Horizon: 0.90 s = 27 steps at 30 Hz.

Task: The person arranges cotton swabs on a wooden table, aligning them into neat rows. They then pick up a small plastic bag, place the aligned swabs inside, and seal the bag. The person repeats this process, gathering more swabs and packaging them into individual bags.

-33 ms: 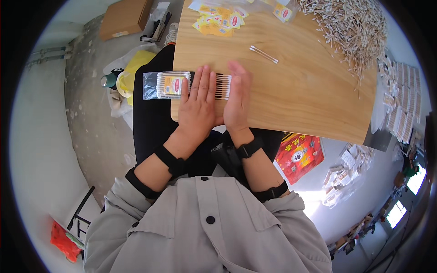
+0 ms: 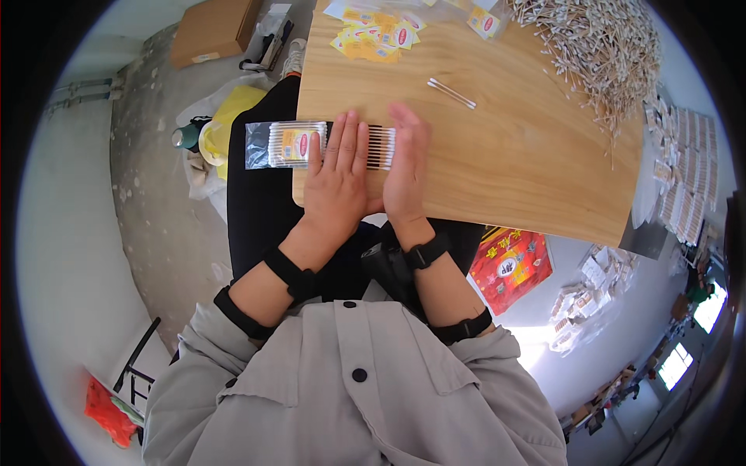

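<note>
White-tipped cotton swabs (image 2: 381, 147) lie in a row over something dark, partly hidden under my hands. To their left is a clear plastic pouch (image 2: 258, 146) of swabs with a yellow label (image 2: 297, 145), reaching past the table's left edge. My left hand (image 2: 337, 167) presses flat across the middle of the row, fingers stretched out and pointing away from me. On edge at the right-hand swab tips stands my right hand (image 2: 406, 167), its fingers extended and gripping nothing I can see. Further off, two loose swabs (image 2: 451, 92) lie on the wooden table (image 2: 513, 155).
A big heap of swabs (image 2: 598, 46) covers the far right corner. Yellow labels (image 2: 377, 35) are scattered along the far edge. Stacked packs (image 2: 688, 171) stand beyond the table's right side. A red printed package (image 2: 511, 268) and more packs (image 2: 587, 283) lie below the near edge.
</note>
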Motion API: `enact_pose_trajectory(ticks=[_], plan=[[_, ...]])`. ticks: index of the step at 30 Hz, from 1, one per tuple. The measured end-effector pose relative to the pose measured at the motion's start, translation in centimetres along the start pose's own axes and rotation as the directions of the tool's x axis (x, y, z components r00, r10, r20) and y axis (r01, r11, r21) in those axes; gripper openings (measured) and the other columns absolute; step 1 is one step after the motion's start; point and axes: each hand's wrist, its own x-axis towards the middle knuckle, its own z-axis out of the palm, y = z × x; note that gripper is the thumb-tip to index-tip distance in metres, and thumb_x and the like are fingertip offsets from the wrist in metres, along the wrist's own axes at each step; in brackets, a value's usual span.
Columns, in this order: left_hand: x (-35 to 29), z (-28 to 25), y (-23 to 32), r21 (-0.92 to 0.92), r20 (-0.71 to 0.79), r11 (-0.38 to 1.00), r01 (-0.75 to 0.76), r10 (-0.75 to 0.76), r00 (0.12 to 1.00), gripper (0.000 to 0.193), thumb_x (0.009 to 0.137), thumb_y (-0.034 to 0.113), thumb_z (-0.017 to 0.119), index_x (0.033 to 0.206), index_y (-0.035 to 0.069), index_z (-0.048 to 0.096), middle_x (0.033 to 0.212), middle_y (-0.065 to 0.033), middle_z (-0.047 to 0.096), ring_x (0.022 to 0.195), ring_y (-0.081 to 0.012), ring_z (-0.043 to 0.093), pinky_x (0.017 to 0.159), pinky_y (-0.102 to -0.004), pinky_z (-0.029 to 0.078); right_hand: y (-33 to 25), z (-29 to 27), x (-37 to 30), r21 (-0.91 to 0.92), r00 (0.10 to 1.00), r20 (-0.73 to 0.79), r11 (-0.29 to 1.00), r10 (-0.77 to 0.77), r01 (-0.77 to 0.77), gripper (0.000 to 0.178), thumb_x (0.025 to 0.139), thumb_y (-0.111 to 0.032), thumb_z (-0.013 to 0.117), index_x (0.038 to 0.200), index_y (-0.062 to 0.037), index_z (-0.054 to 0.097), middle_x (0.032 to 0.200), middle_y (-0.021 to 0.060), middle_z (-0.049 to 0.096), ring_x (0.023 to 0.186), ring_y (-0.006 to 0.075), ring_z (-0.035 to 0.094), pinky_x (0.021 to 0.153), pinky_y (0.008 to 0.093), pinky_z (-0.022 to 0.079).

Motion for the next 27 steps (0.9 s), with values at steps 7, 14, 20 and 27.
enact_pose_trajectory(ticks=[7,14,20,27], plan=[[-0.3,-0.3,-0.6,-0.056,0.033,0.998,0.020,-0.018,0.999,0.120,0.067,0.068,0.069,0.153,-0.002,0.023,0.162,-0.0171,0.019,0.152,-0.0284,0.016,0.120,-0.0529,0.011,-0.9,-0.6,1.7,-0.708,0.977,0.006,0.690,-0.212,0.154,0.042,0.091,-0.002,0.051,0.132,0.0021,0.048,0.125,0.0187,0.047,0.124,0.0372,0.042,0.107,0.0456,0.034],[-0.3,-1.0,-0.4,-0.028,0.113,0.998,0.053,-0.050,0.992,0.115,0.068,0.066,0.068,0.152,-0.001,0.027,0.162,-0.0166,0.019,0.152,-0.0278,0.015,0.120,-0.0524,0.009,1.2,0.6,2.3,-0.853,0.938,0.176,0.430,-0.298,0.297,0.044,0.091,-0.004,0.053,0.135,-0.0022,0.049,0.127,0.0176,0.046,0.127,0.0379,0.041,0.108,0.0493,0.033],[-0.2,-1.3,-0.7,-0.035,0.071,0.999,-0.017,0.019,0.997,0.115,0.067,0.068,0.067,0.151,-0.001,0.029,0.161,-0.0153,0.023,0.151,-0.0262,0.018,0.119,-0.0539,0.009,1.2,0.2,2.5,-0.852,0.936,0.206,0.419,-0.285,0.315,0.057,0.078,0.008,0.053,0.134,0.0008,0.048,0.130,0.0216,0.046,0.126,0.0403,0.042,0.108,0.0489,0.032],[-0.5,-0.8,-1.0,-0.084,0.039,0.996,-0.023,0.026,0.999,0.112,0.070,0.066,0.068,0.151,-0.002,0.029,0.161,-0.0162,0.023,0.151,-0.0267,0.018,0.120,-0.0536,0.010,0.6,1.0,2.6,-0.862,0.936,0.205,0.401,-0.286,0.311,0.047,0.083,0.002,0.053,0.130,0.0012,0.051,0.125,0.0178,0.047,0.124,0.0380,0.044,0.107,0.0507,0.033]])
